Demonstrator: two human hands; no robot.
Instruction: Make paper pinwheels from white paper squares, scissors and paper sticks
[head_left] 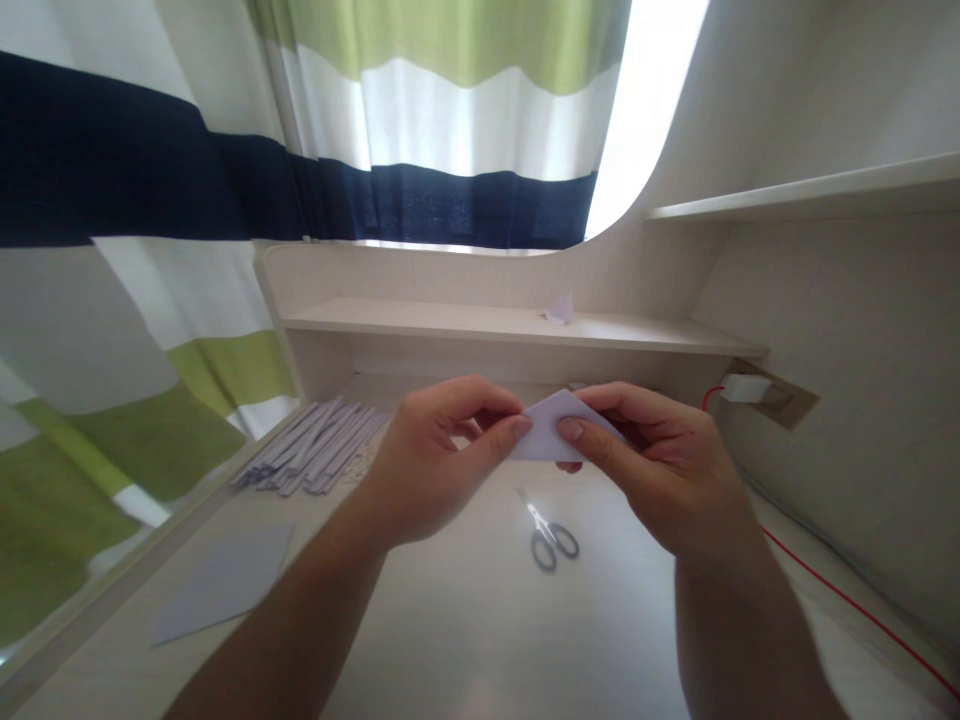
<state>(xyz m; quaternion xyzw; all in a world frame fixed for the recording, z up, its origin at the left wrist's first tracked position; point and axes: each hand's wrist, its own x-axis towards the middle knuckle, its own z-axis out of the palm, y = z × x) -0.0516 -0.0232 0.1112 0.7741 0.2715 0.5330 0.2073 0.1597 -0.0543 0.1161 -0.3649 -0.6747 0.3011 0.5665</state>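
A small folded piece of white paper (551,428) is held up above the desk between my two hands. My left hand (457,450) pinches its left corner between thumb and forefinger. On the right side, the thumb of my right hand (645,450) presses on the paper's face, with the fingers behind it. The paper comes to a point at its top edge. Below the hands, a pair of scissors (545,535) with dark handles lies on the desk, blades pointing away from me and slightly apart.
Many paper strips (315,445) lie in a pile at the left back, beside small pale pieces (361,462). A flat paper sheet (229,580) rests at the left front. A small folded paper (559,308) stands on the shelf (450,318). A red cable (847,595) runs from a white charger (745,388).
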